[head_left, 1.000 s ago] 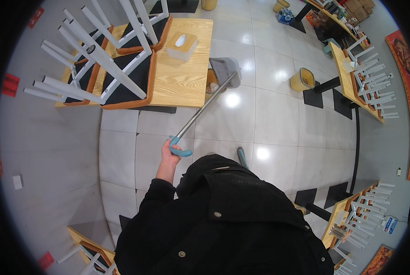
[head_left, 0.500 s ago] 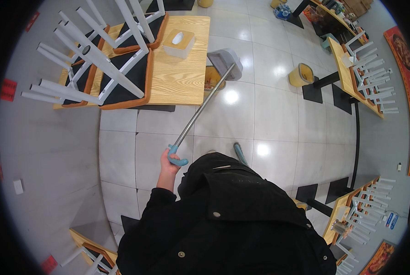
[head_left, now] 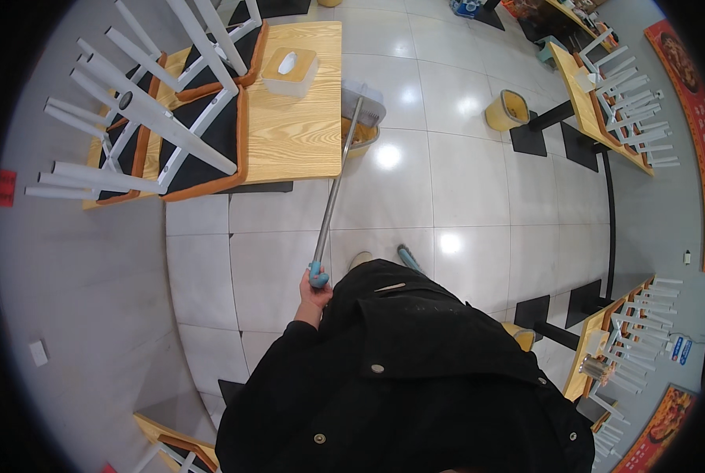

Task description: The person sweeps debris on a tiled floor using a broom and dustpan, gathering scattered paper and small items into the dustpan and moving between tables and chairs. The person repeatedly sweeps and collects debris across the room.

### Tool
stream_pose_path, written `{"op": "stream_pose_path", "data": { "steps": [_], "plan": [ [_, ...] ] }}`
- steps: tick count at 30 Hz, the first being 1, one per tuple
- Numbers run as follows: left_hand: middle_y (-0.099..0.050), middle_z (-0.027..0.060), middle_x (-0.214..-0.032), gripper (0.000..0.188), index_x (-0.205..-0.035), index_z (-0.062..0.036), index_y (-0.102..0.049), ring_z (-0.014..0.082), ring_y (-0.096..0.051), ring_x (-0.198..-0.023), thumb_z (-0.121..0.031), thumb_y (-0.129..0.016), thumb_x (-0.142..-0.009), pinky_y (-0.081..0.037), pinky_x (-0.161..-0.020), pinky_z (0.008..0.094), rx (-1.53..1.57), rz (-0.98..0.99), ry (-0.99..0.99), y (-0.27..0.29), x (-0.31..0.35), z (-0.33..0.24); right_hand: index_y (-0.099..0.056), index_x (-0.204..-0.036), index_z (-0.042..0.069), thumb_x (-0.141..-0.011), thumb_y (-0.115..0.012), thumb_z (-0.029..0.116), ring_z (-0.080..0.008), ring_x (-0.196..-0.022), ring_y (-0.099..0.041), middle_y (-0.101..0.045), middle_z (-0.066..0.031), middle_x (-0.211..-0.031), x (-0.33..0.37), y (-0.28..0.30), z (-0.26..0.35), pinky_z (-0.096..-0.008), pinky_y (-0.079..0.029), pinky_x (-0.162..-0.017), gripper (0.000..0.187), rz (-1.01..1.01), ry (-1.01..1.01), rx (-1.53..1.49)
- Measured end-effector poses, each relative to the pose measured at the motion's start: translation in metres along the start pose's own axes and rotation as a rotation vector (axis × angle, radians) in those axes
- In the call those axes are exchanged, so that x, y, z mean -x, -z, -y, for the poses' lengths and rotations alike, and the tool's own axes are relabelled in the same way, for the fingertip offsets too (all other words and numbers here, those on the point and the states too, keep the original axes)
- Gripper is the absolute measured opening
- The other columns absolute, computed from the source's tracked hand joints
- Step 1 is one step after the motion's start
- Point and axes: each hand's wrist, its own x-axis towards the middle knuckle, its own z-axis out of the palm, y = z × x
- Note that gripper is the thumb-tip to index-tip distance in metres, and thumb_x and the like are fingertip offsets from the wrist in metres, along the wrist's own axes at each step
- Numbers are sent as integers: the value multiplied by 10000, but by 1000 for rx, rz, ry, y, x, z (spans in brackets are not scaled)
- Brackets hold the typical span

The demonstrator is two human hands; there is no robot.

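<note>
My left hand point(head_left: 315, 293) is closed round the blue hooked grip of a long-handled dustpan point(head_left: 331, 213). Its metal pole reaches away from me, past the corner of the wooden table point(head_left: 297, 134). At the far end the grey pan point(head_left: 372, 102) is raised above a yellow waste bin point(head_left: 363, 142) beside the table; whether they touch I cannot tell. Part of the pan and bin is hidden by the table edge. My right hand is out of sight. A blue rod-like end point(head_left: 408, 257) pokes out beyond my black jacket, the rest of it covered.
Upturned stools point(head_left: 199, 142) with white legs rest on the near-left table, next to a tissue box point(head_left: 290, 72). Another yellow bin point(head_left: 507, 110) stands by the right-hand table point(head_left: 600, 110), which also carries upturned stools. Pale tiles point(head_left: 470, 189) cover the floor.
The pan has swung left toward the table, showing more of the bin below. My left hand has shifted slightly right and nearer my body, and the pole stands straighter in view.
</note>
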Motion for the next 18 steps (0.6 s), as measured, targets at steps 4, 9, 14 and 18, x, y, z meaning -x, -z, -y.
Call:
{"op": "stream_pose_path", "data": {
  "steps": [4, 9, 14, 18],
  "plan": [
    [-526, -74, -594, 409, -914, -61, -570, 68, -516, -485, -441, -424, -879, -470, -469, 242, -64, 27, -33, -1, 9, -2, -535, -1125, -64, -674, -704, 300, -214, -899, -601, -632, -173, -966, 2, -2, -3, -291, -455, -793, 603, 2, 0, 5],
    [-491, -73, -560, 413, -905, -58, -566, 56, -463, -452, -447, -431, -873, -415, -453, 234, -153, 84, -88, 1, 19, -11, -533, -1128, -64, -672, -706, 304, -216, -903, -601, -631, -174, -970, 3, -4, -7, -291, -454, -796, 611, 3, 5, 9],
    [-440, -73, -507, 423, -928, -68, -562, 56, -437, -442, -464, -425, -869, -388, -448, 233, -198, 44, -133, 14, 28, -29, -531, -1131, -65, -669, -709, 308, -217, -907, -600, -630, -176, -974, 4, -7, -8, -292, -454, -799, 619, 3, 7, 7],
    [-441, -73, -503, 430, -943, -73, -562, 56, -441, -444, -470, -413, -873, -386, -448, 229, -168, 63, -155, 23, 21, -32, -529, -1133, -65, -668, -711, 311, -218, -909, -600, -629, -176, -977, 5, -10, -8, -292, -453, -802, 626, 5, 15, 13]
  ]
}}
